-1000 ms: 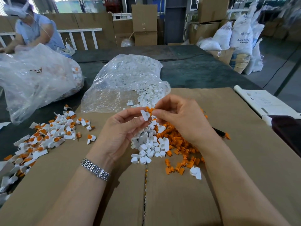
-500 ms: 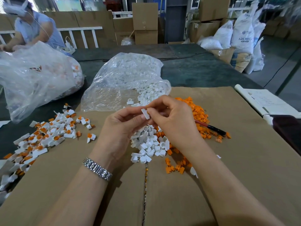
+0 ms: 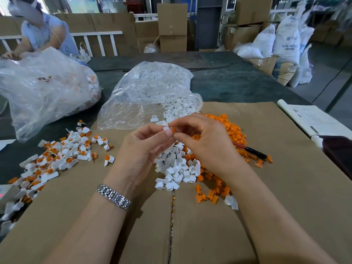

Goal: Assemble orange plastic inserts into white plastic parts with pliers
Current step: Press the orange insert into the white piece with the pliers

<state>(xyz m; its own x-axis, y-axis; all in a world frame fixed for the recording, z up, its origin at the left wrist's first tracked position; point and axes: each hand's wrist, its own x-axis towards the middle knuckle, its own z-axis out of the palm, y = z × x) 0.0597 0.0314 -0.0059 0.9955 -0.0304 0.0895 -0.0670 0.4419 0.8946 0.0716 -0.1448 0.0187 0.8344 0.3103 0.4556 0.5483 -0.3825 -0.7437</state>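
Both of my hands have lifted a little toward mid-frame since a second ago, clearing the orange pile that my right wrist was covering. My left hand (image 3: 142,149) pinches a white part (image 3: 166,128) between thumb and forefinger, other fingers loosely curled beneath. My right hand (image 3: 202,141) meets it from the right, thumb and forefinger pinched on an orange insert (image 3: 173,130) that touches the white part; I cannot tell how far it is seated.

Below the hands, at centre frame, lies a heap of loose white parts (image 3: 175,168), with loose orange inserts (image 3: 226,128) spread to its right and lower right. The pliers (image 3: 249,150), red and black handled, lie at the right edge of that orange spread, touched by neither hand. Finished pieces (image 3: 55,159) lie scattered at left. All of this sits on brown cardboard (image 3: 285,197). A clear bag of white parts (image 3: 150,94) sits above centre, and a second, larger clear bag (image 3: 45,92) at upper left, where another person (image 3: 45,35) leans over it.
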